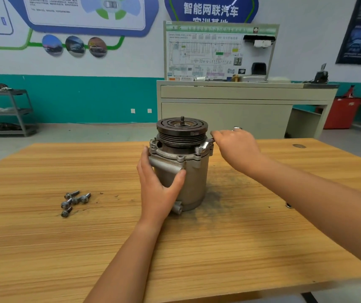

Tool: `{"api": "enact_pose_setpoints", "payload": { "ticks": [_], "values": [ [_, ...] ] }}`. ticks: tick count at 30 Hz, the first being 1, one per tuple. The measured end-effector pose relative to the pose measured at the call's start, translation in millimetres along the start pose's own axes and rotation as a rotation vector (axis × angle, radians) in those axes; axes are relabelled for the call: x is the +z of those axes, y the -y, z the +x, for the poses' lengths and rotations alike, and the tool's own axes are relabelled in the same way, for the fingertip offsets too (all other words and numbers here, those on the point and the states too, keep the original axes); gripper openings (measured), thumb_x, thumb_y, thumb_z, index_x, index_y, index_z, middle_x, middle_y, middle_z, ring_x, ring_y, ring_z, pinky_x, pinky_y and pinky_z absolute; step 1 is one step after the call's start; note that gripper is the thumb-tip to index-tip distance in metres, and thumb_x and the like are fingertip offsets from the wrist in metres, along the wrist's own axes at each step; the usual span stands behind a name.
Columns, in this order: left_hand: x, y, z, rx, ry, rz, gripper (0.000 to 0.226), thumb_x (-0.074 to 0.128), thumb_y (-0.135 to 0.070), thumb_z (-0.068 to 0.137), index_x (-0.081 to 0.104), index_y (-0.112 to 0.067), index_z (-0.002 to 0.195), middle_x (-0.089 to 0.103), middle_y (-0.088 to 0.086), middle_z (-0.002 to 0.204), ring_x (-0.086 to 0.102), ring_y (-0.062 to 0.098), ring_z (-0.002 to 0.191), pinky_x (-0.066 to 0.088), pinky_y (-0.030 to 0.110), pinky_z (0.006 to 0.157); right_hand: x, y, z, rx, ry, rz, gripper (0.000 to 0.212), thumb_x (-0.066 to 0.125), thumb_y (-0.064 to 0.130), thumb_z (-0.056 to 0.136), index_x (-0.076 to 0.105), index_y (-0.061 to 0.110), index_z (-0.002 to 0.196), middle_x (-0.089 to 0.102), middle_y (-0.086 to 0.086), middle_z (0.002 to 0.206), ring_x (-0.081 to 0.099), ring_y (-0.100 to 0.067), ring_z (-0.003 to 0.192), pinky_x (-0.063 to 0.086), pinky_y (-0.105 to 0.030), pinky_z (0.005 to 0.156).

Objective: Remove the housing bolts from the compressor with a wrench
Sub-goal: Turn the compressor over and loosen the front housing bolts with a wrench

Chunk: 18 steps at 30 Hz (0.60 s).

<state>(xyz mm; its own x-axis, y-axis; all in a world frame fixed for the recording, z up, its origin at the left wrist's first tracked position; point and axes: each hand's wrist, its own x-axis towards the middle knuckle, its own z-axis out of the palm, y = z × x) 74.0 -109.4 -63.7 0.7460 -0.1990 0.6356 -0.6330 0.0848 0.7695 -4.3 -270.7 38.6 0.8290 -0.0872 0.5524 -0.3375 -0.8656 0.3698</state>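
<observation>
While the compressor [181, 165] is standing upright on its end on the wooden table [218, 248], the left hand [159, 189] is bracing it, palm against the near-left side of the aluminium body, thumb wrapping across the front under the flange, fingers going around behind out of view. Right hand [236, 147] is reaching over from the right, closed around the wrench [206, 145] handle; only the head end is showing past the fingertips, seating on a housing bolt [197, 149] at the flange's right edge, just under the ribbed pulley [181, 132]. A bit of shiny metal is poking out beyond the knuckles, probably the handle's far end, hard to tell. Removed bolts [74, 202], about five, are lying in a loose cluster well out to the left of the bracing hand. Dark grime is smearing the table just right of the compressor base.

Judging: loosening one of the last flange bolts, task looking mostly along.

Risks: wrench head is looking only partly seated, so a hard pull could be slipping it off and rounding the bolt, knuckles hitting the pulley. Compressor is tall on a narrow base; sideways torque could be tipping or spinning it if the left grip is slacking. Loose bolts could be rolling off.
</observation>
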Motion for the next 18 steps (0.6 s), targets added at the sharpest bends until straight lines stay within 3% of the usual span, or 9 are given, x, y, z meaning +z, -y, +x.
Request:
{"api": "enact_pose_setpoints", "payload": {
  "ticks": [2, 4, 6, 9, 12, 18],
  "values": [
    [-0.6, -0.5, -0.3, -0.005, 0.002, -0.006, 0.089, 0.065, -0.048, 0.071, 0.006, -0.042, 0.138, 0.019, -0.015, 0.142, 0.016, -0.002, 0.136, 0.018, 0.011, 0.104, -0.8, -4.9, -3.6, 0.200, -0.107, 0.304, 0.027, 0.038, 0.009, 0.097, 0.052, 0.010, 0.119, 0.061, -0.005, 0.081, 0.055, -0.026, 0.068, 0.037, -0.028, 0.056],
    [-0.9, -1.2, -0.2, -0.008, 0.002, -0.007, 0.090, 0.066, -0.048, 0.071, 0.006, -0.042, 0.138, 0.018, -0.015, 0.142, 0.017, 0.001, 0.136, 0.019, 0.016, 0.105, -14.8, -9.8, -7.2, 0.405, -0.183, 0.712, 0.027, 0.039, 0.019, 0.098, 0.052, 0.009, 0.121, 0.063, -0.006, 0.082, 0.060, -0.023, 0.070, 0.048, -0.033, 0.059],
    [-1.1, -0.9, -0.5, -0.001, 0.000, -0.006, 0.091, 0.069, -0.045, 0.074, 0.005, -0.042, 0.138, 0.019, -0.012, 0.144, 0.017, 0.002, 0.136, 0.019, 0.018, 0.105, -34.2, -15.0, -13.3, 0.432, -0.197, 0.887, 0.028, 0.038, 0.021, 0.098, 0.049, 0.011, 0.122, 0.063, -0.007, 0.081, 0.062, -0.021, 0.071, 0.050, -0.034, 0.060],
    [-1.6, 0.3, -1.0, 0.005, -0.004, -0.010, 0.090, 0.072, -0.038, 0.077, 0.006, -0.042, 0.138, 0.019, -0.006, 0.148, 0.018, 0.006, 0.139, 0.020, 0.021, 0.107, -58.1, -16.9, -33.2, 0.216, -0.061, 0.566, 0.026, 0.036, 0.021, 0.098, 0.048, 0.016, 0.121, 0.051, -0.001, 0.063, 0.052, -0.020, 0.056, 0.039, -0.031, 0.048],
    [-1.1, 0.3, -0.8, -0.002, -0.009, -0.014, 0.092, 0.072, -0.043, 0.075, 0.006, -0.042, 0.139, 0.019, -0.008, 0.148, 0.018, 0.003, 0.137, 0.018, 0.012, 0.103, -66.7, -7.9, -51.7, 0.113, 0.150, 0.207, 0.026, 0.037, 0.018, 0.097, 0.046, 0.021, 0.120, 0.044, 0.003, 0.061, 0.047, -0.019, 0.057, 0.033, -0.028, 0.046],
    [0.0, 1.5, -1.5, 0.015, -0.021, 0.004, 0.090, 0.073, -0.034, 0.078, 0.007, -0.039, 0.140, 0.019, -0.007, 0.147, 0.016, -0.004, 0.133, 0.016, 0.004, 0.101, -69.3, 9.6, -50.6, 0.074, 0.243, 0.049, 0.036, 0.035, 0.005, 0.091, 0.043, 0.021, 0.122, 0.033, 0.004, 0.060, 0.028, -0.012, 0.050, 0.019, -0.027, 0.042]
  ]
}}
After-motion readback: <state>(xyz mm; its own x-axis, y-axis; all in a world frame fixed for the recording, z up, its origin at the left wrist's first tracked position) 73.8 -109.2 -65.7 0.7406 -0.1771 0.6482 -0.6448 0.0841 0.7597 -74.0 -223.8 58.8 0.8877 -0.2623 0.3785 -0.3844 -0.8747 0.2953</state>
